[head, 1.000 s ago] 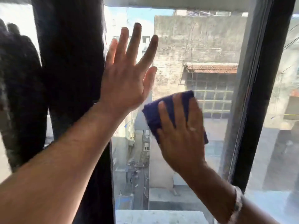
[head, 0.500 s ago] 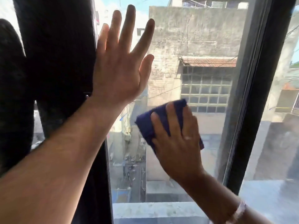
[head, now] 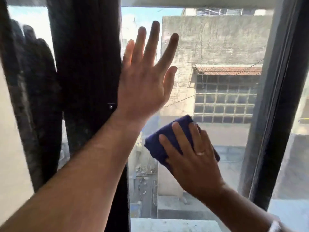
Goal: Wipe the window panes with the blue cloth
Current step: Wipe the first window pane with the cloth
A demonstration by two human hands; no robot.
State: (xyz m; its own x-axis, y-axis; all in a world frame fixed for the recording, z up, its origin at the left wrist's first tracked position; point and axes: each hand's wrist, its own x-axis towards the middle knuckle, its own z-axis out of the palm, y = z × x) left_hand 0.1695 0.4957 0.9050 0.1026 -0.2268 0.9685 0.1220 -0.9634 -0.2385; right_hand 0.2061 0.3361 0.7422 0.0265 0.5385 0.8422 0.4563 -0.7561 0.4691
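Note:
The middle window pane (head: 217, 47) fills the view between two dark frame bars. My right hand (head: 192, 158) presses a folded dark blue cloth (head: 157, 144) flat against the lower half of this pane; the fingers lie spread over the cloth and cover most of it. A ring shows on one finger. My left hand (head: 143, 81) rests flat on the glass higher up, beside the left frame bar, fingers spread and nothing in it.
A wide black frame bar (head: 87, 64) stands left of the pane, a slimmer dark bar (head: 274, 114) right of it, with further panes beyond each. Through the glass are a grey concrete building, a tiled awning and a street far below. A concrete sill (head: 167, 225) runs along the bottom.
My right hand has slid the cloth downward and slightly right on the pane over the last second. My left hand has stayed pressed against the same spot of glass.

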